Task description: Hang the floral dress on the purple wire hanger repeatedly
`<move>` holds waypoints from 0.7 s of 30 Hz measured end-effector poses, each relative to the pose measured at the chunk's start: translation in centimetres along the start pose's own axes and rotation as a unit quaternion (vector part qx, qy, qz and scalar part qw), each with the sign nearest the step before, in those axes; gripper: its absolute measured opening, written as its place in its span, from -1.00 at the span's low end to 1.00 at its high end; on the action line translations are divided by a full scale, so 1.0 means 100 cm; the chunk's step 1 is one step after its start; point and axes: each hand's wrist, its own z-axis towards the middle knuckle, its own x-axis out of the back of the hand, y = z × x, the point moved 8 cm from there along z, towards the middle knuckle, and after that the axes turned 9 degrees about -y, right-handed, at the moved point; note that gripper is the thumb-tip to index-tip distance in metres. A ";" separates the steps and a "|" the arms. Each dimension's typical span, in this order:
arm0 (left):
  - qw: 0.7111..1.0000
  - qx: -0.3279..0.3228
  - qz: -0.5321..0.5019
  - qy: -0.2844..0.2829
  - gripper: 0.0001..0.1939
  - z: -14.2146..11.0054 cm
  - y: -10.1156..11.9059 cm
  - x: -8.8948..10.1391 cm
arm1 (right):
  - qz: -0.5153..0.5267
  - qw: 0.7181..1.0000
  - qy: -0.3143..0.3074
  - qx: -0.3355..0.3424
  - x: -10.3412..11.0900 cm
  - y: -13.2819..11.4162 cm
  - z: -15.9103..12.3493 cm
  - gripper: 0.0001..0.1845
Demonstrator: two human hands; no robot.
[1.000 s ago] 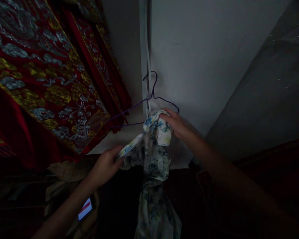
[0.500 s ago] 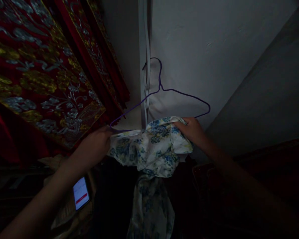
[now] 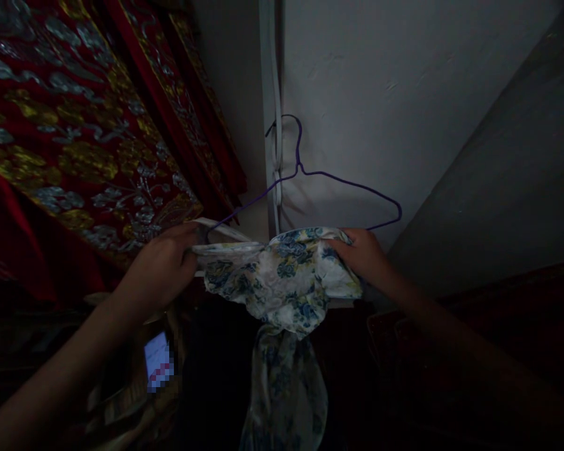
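Note:
A white garment (image 3: pixel 286 269) with blue and yellow flowers is stretched between my two hands, its lower part hanging down into the dark. My left hand (image 3: pixel 167 263) grips its upper left edge, close to the left end of a purple wire hanger (image 3: pixel 357 183). The left tip of the hanger sits at the garment's edge by my fingers. My right hand (image 3: pixel 361 250) pinches the upper right edge, below the hanger's right arm, whose rounded end sticks out free. Cloth hides most of the hanger's lower bar.
Red cloth with gold and silver embroidery (image 3: pixel 89 156) hangs at left. A pale cord (image 3: pixel 276 75) runs down the wall (image 3: pixel 380 113) behind the hanger's hook. A lit phone (image 3: pixel 157 357) lies at lower left on something dim. Dark red shapes stand at lower right.
My hands have spread apart, pulling the bunched garment wide in front of the hanger. The left hand has moved up and left to the hanger's left end; the right hand has moved right.

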 end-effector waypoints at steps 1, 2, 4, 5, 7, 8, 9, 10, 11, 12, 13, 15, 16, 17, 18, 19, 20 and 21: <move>0.999 -0.021 -0.028 0.019 -0.77 0.002 0.005 0.004 | 0.009 1.000 -0.003 0.001 0.000 0.001 -0.001 -0.62; 0.996 -0.042 -0.066 0.039 -0.80 0.006 0.009 0.010 | 0.018 1.000 -0.005 0.001 0.000 0.001 -0.004 -0.62; 0.980 -0.081 -0.173 0.061 -0.86 0.020 0.017 0.019 | 0.031 0.999 -0.022 0.000 -0.003 -0.003 -0.011 -0.61; 0.967 -0.095 -0.229 0.065 -0.87 0.028 0.021 0.021 | 0.033 0.999 -0.040 0.001 -0.006 -0.008 -0.015 -0.62; 0.946 -0.110 -0.295 0.075 -0.85 0.046 0.029 0.023 | 0.026 0.996 -0.087 0.017 -0.011 -0.021 -0.025 -0.68; 0.944 -0.114 -0.297 0.085 -0.77 0.054 0.032 0.022 | 0.018 0.993 -0.110 0.034 -0.011 -0.030 -0.031 -0.72; 0.948 -0.114 -0.281 0.100 -0.65 0.061 0.035 0.022 | 0.004 0.990 -0.127 0.054 -0.009 -0.040 -0.037 -0.74; 0.953 -0.110 -0.255 0.118 -0.56 0.066 0.036 0.020 | -0.015 0.988 -0.133 0.072 -0.004 -0.049 -0.042 -0.70; 0.959 -0.104 -0.227 0.136 -0.51 0.069 0.035 0.019 | -0.038 0.988 -0.126 0.080 0.004 -0.055 -0.048 -0.60; 0.963 -0.092 -0.203 0.149 -0.51 0.071 0.032 0.016 | -0.060 0.989 -0.107 0.078 0.015 -0.059 -0.053 -0.47; 0.966 -0.075 -0.186 0.162 -0.52 0.073 0.027 0.015 | -0.076 0.992 -0.076 0.066 0.028 -0.061 -0.058 -0.33; 0.969 -0.038 -0.162 0.183 -0.57 0.072 0.013 0.013 | -0.092 0.995 0.013 0.026 0.061 -0.059 -0.067 -0.06; 0.970 -0.025 -0.156 0.186 -0.59 0.072 0.008 0.012 | -0.100 0.993 0.056 0.005 0.077 -0.057 -0.071 0.04; 0.970 -0.014 -0.154 0.185 -0.60 0.071 0.004 0.013 | -0.115 0.989 0.087 -0.015 0.090 -0.055 -0.073 0.10; 0.972 -0.008 -0.153 0.179 -0.61 0.071 0.002 0.013 | -0.134 0.985 0.102 -0.034 0.100 -0.052 -0.073 0.09; 0.974 -0.004 -0.152 0.170 -0.61 0.071 0.000 0.014 | -0.151 0.982 0.099 -0.054 0.108 -0.049 -0.070 0.02; 0.975 -0.001 -0.153 0.159 -0.61 0.072 0.000 0.015 | -0.155 0.982 0.080 -0.072 0.113 -0.044 -0.065 -0.11; 0.976 0.000 -0.154 0.152 -0.62 0.073 -0.001 0.017 | -0.140 0.985 0.044 -0.091 0.115 -0.039 -0.059 -0.29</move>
